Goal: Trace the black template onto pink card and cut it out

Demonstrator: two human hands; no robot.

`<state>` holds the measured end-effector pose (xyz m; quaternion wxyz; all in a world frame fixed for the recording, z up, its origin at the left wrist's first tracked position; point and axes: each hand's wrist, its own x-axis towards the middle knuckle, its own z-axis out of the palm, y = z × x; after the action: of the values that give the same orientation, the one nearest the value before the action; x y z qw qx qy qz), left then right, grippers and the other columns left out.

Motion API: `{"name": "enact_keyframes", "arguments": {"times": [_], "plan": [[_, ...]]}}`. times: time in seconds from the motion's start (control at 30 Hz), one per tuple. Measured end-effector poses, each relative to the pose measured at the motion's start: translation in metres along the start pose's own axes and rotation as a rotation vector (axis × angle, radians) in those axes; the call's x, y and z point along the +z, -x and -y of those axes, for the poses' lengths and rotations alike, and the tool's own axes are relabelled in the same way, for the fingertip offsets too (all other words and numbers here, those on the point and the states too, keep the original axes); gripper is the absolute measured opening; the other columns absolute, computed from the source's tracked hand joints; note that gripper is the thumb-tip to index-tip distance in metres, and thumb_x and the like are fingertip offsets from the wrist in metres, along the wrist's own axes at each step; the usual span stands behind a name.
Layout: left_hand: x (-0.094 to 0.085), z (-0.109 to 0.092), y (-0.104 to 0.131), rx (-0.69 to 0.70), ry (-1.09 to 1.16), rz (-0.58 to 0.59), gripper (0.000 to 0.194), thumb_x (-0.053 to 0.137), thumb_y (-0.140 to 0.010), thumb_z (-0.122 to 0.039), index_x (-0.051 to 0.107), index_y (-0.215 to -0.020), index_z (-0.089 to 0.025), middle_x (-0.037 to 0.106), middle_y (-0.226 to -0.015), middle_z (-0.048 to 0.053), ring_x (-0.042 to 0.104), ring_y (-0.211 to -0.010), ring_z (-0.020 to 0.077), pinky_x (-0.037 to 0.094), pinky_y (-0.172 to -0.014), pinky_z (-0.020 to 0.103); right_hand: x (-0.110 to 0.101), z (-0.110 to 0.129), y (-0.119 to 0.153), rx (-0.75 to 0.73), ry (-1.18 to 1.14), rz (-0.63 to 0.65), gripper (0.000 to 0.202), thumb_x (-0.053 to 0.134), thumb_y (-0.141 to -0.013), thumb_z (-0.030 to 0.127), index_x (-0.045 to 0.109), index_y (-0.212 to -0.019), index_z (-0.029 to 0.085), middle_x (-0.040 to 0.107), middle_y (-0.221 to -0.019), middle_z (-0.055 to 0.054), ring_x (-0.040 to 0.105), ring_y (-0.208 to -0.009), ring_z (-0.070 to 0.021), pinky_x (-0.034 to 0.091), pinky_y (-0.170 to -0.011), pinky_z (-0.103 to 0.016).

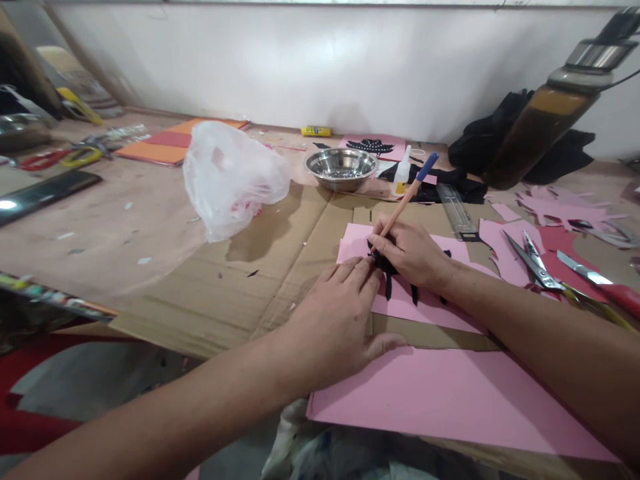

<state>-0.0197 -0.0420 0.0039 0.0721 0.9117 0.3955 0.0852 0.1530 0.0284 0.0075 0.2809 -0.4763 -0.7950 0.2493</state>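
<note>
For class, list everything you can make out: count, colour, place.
Stick: one, tan and blue, centre right
Paper: several, pink and red, front and right
Shapes: at least two, black, on paper
Cardboard: one, brown, beneath paper
Bowl: at least one, silver, back centre
Bag: one, white plastic, left of bowl
Squeeze bottle: one, whitish, beside bowl
Tube: one, yellow, back centre
Ruler: one, clear, right side
Large bottle: one, brown, right
Bundle: one, black, back right
Cutting tools: several, silver blades, left and right
Flat device: one, dark, left
Sheets: several, orange and red, back left
Oddments: several, mixed, far left
Left hand: one, bare, on paper
Right hand: one, bare, gripping stick
</note>
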Motion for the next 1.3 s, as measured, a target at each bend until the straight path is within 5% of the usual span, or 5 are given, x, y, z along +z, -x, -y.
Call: {"name": "enact_keyframes", "arguments": {"times": [1.3], "plan": [[0.0013,0.0008,0.0009,0.006,0.009,-0.002,0.079,0.057,-0.085,-0.066,0.052,-0.137,-0.007,0.053,-0.144,0.021,0.043,-0.137,0.0386,0.036,-0.114,0.055,0.0017,-0.0011,-0.0006,-0.025,-0.006,0.013,0.014,0.048,-0.091,0.027,0.051,-0.079,0.020,0.057,-0.073,0.001,0.052,-0.070,-0.0148,0.037,-0.069,-0.028]]}}
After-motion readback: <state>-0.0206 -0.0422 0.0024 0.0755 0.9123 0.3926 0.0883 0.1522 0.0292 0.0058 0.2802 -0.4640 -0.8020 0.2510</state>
